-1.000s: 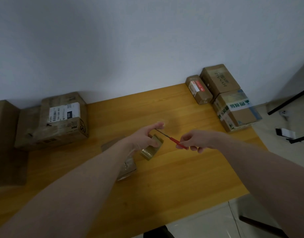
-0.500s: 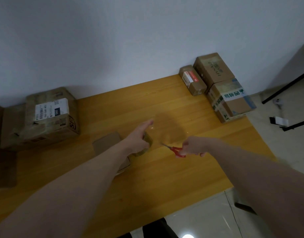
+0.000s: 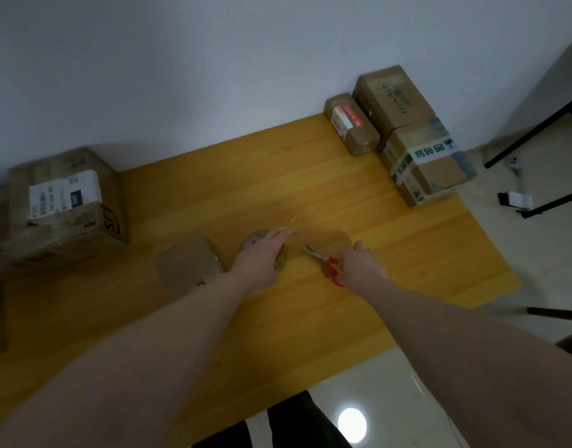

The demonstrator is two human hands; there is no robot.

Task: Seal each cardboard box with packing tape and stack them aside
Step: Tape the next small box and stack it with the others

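A roll of clear packing tape (image 3: 253, 239) lies flat on the wooden table (image 3: 310, 318). My left hand (image 3: 262, 253) rests on top of it with the fingers stretched forward, and its thumb is hidden. A loose end of tape (image 3: 294, 220) shows just past the fingertips. My right hand (image 3: 359, 265) grips the red handles of the scissors (image 3: 325, 261), which sit low on the table with the blades pointing at the roll. A small plain cardboard box (image 3: 187, 266) lies just left of my left forearm.
A large labelled box (image 3: 61, 205) stands at the table's far left against the wall. Three boxes (image 3: 407, 134) are grouped at the far right corner. Right of the table are tiled floor and black furniture legs (image 3: 533, 130).
Both hands have come down to the table. The tape roll, held on edge before, now lies flat under my left hand. The scissors have dropped from the air to the tabletop.
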